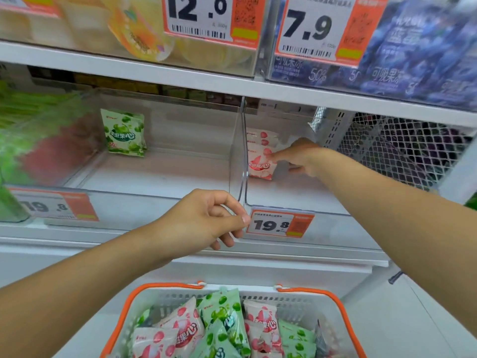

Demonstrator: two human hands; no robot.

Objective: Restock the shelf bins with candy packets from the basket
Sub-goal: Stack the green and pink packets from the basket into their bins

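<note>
A white basket with an orange rim (121,313) sits low in front of me, holding several pink and green candy packets (222,326). On the middle shelf, the left clear bin (154,177) holds one green packet (125,133) standing at the back. The right clear bin (296,200) holds a few pink packets (260,166) against its left wall. My right hand (299,157) reaches into that bin, with straight fingers touching the front pink packet's right edge. My left hand (206,220) grips the clear front corner where the two bins meet.
A 19.8 price tag (280,224) hangs on the right bin's front, and another tag (54,206) on the left bin. The upper shelf carries bins of yellow jelly cups (139,34) and blue pouches (418,60). A white mesh panel (402,148) stands to the right.
</note>
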